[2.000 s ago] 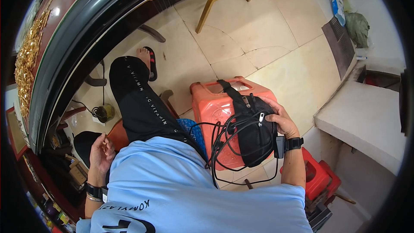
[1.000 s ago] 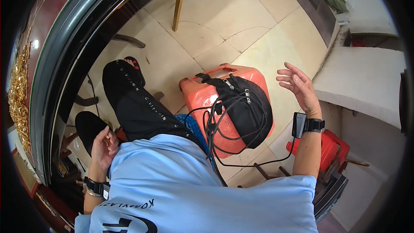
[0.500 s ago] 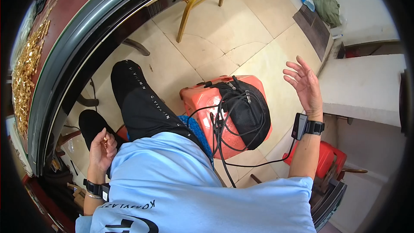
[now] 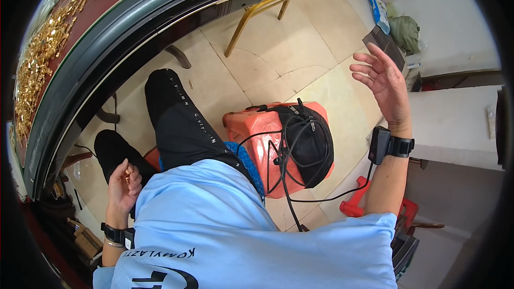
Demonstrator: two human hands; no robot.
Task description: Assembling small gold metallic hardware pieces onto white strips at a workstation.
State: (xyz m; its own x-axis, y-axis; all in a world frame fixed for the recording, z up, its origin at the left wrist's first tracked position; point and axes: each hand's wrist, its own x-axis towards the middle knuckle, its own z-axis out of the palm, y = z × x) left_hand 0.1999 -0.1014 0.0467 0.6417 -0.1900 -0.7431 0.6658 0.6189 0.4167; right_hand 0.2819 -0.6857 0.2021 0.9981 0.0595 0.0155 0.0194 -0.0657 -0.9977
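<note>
My left hand (image 4: 124, 186) rests palm up beside my left thigh, its fingers curled round a small gold-coloured piece (image 4: 127, 176) that shows only in part. Raised out to the right, my right hand (image 4: 383, 83) is open and holds nothing, its fingers spread and slightly bent. A heap of shiny gold-coloured pieces (image 4: 51, 48) lies on the dark red tabletop (image 4: 96, 0) at the far left, apart from both hands.
Right of my legs, a black bag (image 4: 310, 150) with looped cables sits on an orange-red plastic stool (image 4: 246, 123). A gold-framed chair (image 4: 251, 18) stands ahead. The table's thick dark edge (image 4: 134, 32) curves along the left. A red plastic item (image 4: 353, 203) lies under my right forearm.
My right hand has risen a little farther up and to the right. The view has shifted slightly. My left hand stays curled near my thigh.
</note>
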